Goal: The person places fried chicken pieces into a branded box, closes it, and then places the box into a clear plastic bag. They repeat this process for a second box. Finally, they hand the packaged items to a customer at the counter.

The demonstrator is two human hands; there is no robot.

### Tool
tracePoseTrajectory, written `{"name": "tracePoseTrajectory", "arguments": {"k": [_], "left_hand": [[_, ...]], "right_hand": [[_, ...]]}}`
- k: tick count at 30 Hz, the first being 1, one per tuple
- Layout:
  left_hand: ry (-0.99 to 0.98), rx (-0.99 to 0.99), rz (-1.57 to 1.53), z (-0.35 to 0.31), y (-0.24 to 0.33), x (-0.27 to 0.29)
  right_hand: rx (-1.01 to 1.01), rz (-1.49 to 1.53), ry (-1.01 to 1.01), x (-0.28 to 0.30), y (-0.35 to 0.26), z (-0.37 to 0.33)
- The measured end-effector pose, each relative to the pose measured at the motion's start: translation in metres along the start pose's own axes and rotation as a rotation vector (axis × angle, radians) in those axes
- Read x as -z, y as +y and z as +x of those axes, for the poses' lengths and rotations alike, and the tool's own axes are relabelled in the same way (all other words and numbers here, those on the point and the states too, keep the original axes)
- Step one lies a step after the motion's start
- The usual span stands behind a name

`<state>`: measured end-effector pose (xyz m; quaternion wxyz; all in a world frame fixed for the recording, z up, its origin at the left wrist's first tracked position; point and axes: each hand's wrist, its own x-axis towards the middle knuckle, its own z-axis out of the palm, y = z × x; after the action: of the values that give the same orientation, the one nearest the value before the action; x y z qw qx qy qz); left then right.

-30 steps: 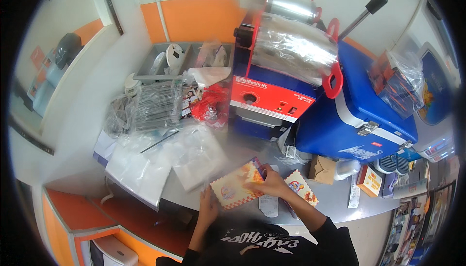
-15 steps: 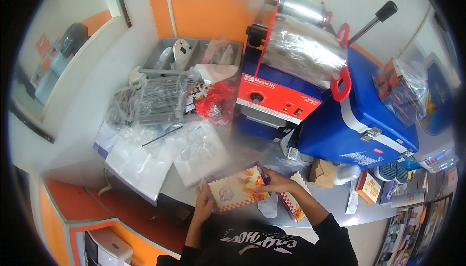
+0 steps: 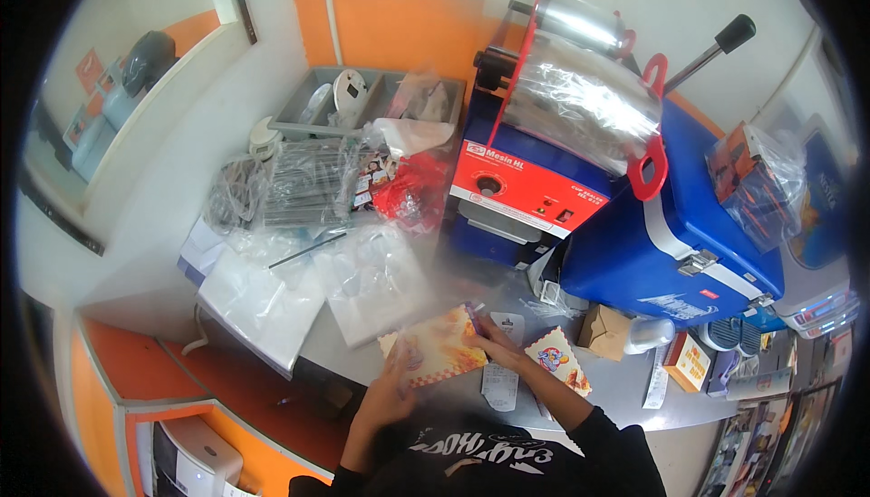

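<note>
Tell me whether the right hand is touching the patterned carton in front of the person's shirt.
Touching: the head view shows the right hand gripping the right end of the patterned carton.

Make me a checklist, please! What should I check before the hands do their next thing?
1. Left hand at the printed carton's left end: ok, though blurred.
2. Right hand holding the other end: ok.
3. Inside of that carton empty: cannot tell; only its printed outside shows.
4. Second carton in sight: ok, beside the right forearm.
5. Black straw off the clear plastic bags: not ok; it lies across them.
</note>
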<state>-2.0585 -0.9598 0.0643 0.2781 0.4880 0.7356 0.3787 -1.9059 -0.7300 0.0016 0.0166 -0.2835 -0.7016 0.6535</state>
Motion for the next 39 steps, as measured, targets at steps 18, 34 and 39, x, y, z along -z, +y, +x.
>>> {"name": "tracePoseTrajectory", "arguments": {"k": [18,34,39], "left_hand": [[0.026,0.371,0.409,-0.002,0.069,-0.009],[-0.067,-0.297,0.420,0.082,0.018,-0.065],[-0.087,-0.311,0.547,0.078,0.027,-0.059]], "right_hand": [[0.167,-0.936,0.311,-0.020,-0.056,-0.005],[-0.235,-0.598,0.271,-0.007,-0.013,-0.015],[-0.229,-0.689,0.255,0.000,-0.035,-0.053]]}}
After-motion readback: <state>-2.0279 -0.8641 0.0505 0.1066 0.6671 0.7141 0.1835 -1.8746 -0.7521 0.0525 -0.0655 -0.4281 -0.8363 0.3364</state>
